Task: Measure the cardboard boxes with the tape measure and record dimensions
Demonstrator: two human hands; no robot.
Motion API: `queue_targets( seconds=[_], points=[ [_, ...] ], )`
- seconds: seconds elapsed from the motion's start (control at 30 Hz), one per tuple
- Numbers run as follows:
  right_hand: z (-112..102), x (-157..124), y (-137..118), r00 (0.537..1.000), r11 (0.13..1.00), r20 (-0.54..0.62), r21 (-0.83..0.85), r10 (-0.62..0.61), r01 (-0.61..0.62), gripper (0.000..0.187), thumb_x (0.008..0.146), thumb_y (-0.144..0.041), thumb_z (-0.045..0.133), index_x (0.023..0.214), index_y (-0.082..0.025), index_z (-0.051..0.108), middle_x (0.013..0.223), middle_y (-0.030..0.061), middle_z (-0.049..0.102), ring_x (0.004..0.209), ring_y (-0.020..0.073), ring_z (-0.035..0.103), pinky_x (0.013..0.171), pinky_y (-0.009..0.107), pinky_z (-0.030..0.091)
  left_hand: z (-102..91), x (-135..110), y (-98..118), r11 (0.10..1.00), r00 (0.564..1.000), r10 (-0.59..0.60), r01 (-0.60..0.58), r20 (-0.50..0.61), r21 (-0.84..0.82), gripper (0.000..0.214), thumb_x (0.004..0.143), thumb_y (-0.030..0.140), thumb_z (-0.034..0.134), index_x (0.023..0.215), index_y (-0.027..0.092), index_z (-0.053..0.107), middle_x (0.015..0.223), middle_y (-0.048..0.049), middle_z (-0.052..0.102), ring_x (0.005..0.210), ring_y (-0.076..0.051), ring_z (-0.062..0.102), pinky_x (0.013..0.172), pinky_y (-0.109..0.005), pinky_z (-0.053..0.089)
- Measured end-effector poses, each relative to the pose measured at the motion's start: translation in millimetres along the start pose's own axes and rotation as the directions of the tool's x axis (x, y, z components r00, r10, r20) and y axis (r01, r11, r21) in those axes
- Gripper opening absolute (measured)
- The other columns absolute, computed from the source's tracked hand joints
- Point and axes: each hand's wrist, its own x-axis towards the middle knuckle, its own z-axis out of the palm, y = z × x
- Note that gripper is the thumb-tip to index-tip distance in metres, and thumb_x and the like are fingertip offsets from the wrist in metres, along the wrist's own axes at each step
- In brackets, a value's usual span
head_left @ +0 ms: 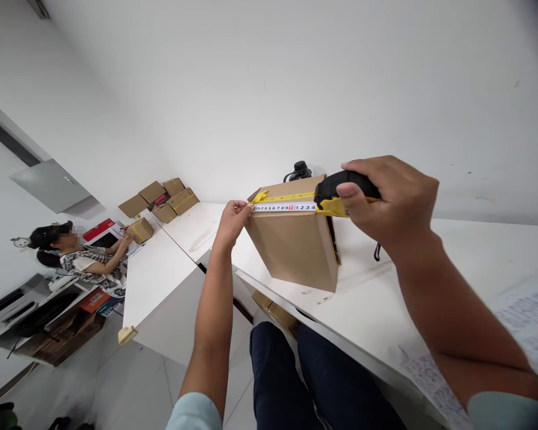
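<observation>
A brown cardboard box stands upright on the white table, with yellow tape along its top. My right hand is wrapped round a black and yellow tape measure at the box's right top edge. The white blade runs out leftward across the top, its numbers facing up and a red mark at ten. At the left top corner my left hand pinches the blade's end between thumb and finger.
Behind the box is a black bottle. Handwritten sheets lie at the right of the table. Several small cartons are stacked against the wall. At far left, another person holds a small box.
</observation>
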Motion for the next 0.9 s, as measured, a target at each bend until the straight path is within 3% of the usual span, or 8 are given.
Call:
queue_targets(
  seconds=[0.13, 0.33, 0.43, 0.53, 0.67, 0.9],
  points=[
    [-1.6, 3.7, -8.3, 0.990, 0.989, -0.035, -0.048, 0.136, -0.137, 0.025, 0.097, -0.042, 0.063, 0.090, -0.023, 0.077, 0.079, 0.0054, 0.078, 0.070, 0.0212, 0.071, 0.061, 0.035, 0.051, 2.3, -3.7, 7.3, 0.990, 0.999, 0.017, -0.021, 0.034, 0.143, 0.021, 0.093, 0.041, 0.071, 0.101, 0.021, 0.074, 0.113, -0.0084, 0.078, 0.115, -0.029, 0.067, 0.102, -0.036, 0.047],
    [-3.1, 4.7, -17.3, 0.922, 0.915, -0.026, 0.134, 0.387, -0.381, 0.023, 0.093, -0.041, 0.072, 0.090, -0.021, 0.083, 0.085, 0.0053, 0.081, 0.076, 0.0211, 0.075, 0.069, 0.034, 0.055, 5.1, -5.8, 8.7, 0.968, 0.997, 0.034, -0.051, 0.074, 0.244, 0.044, 0.097, 0.062, 0.063, 0.089, 0.021, 0.078, 0.095, -0.0077, 0.076, 0.099, -0.028, 0.067, 0.087, -0.034, 0.047],
    [-3.9, 4.6, -16.9, 0.937, 0.932, -0.030, 0.112, 0.349, -0.344, 0.026, 0.092, -0.044, 0.072, 0.091, -0.020, 0.083, 0.085, 0.0063, 0.081, 0.077, 0.0219, 0.076, 0.068, 0.034, 0.056, 7.7, -6.1, 5.3, 0.961, 0.997, 0.062, -0.074, 0.055, 0.268, 0.044, 0.095, 0.060, 0.066, 0.074, 0.022, 0.069, 0.082, -0.0047, 0.069, 0.085, -0.023, 0.062, 0.079, -0.032, 0.044],
    [-4.4, 5.6, -16.8, 0.957, 0.956, -0.033, 0.065, 0.289, -0.286, 0.029, 0.092, -0.046, 0.070, 0.090, -0.021, 0.082, 0.085, 0.0071, 0.081, 0.076, 0.0227, 0.076, 0.068, 0.036, 0.056, 7.7, -6.9, 4.9, 0.972, 0.997, 0.075, -0.081, 0.036, 0.222, 0.041, 0.093, 0.056, 0.071, 0.072, 0.022, 0.062, 0.077, -0.0019, 0.065, 0.079, -0.020, 0.058, 0.075, -0.031, 0.041],
    [-5.2, 7.1, -15.9, 0.950, 0.948, -0.025, 0.085, 0.311, -0.308, 0.027, 0.093, -0.044, 0.069, 0.088, -0.022, 0.082, 0.083, 0.0051, 0.080, 0.074, 0.0219, 0.075, 0.066, 0.035, 0.055, -1.8, -2.4, 8.8, 0.991, 0.994, 0.002, -0.017, 0.109, 0.133, 0.043, 0.090, 0.057, 0.076, 0.073, 0.021, 0.062, 0.075, -0.0024, 0.064, 0.075, -0.018, 0.057, 0.075, -0.031, 0.045],
    [-6.2, 5.4, -12.6, 0.934, 0.929, 0.000, 0.104, 0.356, -0.354, 0.025, 0.093, -0.043, 0.069, 0.088, -0.022, 0.081, 0.082, 0.0040, 0.080, 0.075, 0.0210, 0.075, 0.067, 0.035, 0.056, -32.3, 22.6, 6.7, 0.974, 0.932, -0.165, 0.205, 0.322, -0.094, 0.039, 0.086, 0.053, 0.084, 0.092, 0.016, 0.074, 0.113, -0.0138, 0.076, 0.088, -0.020, 0.070, 0.092, -0.040, 0.055]
  ],
)
